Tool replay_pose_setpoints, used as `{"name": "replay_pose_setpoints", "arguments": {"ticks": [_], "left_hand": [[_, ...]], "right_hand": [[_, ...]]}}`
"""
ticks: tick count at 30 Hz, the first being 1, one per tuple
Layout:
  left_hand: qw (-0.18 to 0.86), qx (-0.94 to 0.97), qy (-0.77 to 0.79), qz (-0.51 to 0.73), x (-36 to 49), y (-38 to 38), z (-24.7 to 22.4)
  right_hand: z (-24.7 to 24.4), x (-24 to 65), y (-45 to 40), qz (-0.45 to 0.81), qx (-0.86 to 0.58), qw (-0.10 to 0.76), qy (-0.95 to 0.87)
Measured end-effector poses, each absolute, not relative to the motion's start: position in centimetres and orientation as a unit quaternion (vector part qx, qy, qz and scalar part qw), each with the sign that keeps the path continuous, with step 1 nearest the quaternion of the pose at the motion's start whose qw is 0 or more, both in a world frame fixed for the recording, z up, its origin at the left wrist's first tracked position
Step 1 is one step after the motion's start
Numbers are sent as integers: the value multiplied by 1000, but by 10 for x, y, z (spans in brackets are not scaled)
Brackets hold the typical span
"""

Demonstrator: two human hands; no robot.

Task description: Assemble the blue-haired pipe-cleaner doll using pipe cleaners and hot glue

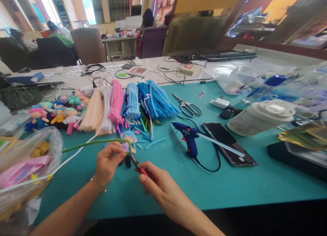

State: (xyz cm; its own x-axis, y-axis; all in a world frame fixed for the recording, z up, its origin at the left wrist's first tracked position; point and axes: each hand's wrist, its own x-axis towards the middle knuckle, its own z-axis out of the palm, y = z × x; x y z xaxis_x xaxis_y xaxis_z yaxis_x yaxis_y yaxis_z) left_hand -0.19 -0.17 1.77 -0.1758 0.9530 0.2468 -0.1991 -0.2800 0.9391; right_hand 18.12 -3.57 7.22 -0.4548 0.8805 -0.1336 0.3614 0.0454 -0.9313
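Note:
My left hand [109, 164] is closed in a pinch near the bent end of a green pipe cleaner [93, 142], whose long tail runs off to the left. Red-handled pliers [137, 163] sit in my right hand [159, 183], their jaws at the bent-down end of the green stem. Whether the jaws are closed on it I cannot tell. Just behind my fingers lies a small doll [130, 136] with blue hair, partly hidden by the stem and my left hand. Short cut pieces of blue pipe cleaner [155, 143] are scattered close by.
Bundles of pink pipe cleaners [117, 101] and blue ones [160, 101] stand behind, beside several finished dolls [60, 113]. To the right are a glue gun [187, 137], scissors [189, 107], a phone [227, 144] and a white mug [260, 116]. A plastic bag [51, 144] lies left.

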Motion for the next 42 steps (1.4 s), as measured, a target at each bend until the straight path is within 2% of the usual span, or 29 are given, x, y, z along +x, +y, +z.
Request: {"name": "replay_pose_setpoints", "arguments": {"ticks": [10,19,33,42], "left_hand": [[457,436,421,651,-1,-2,17],[538,449,367,612,0,0,25],[636,321,386,586,8,2,35],[698,290,380,533,8,1,39]], "right_hand": [[71,179,-35,434,-470,253,-725],[58,177,-37,372,-420,287,-776],[70,187,-38,640,-428,218,-600],[67,191,-38,762,-383,225,-471]]}}
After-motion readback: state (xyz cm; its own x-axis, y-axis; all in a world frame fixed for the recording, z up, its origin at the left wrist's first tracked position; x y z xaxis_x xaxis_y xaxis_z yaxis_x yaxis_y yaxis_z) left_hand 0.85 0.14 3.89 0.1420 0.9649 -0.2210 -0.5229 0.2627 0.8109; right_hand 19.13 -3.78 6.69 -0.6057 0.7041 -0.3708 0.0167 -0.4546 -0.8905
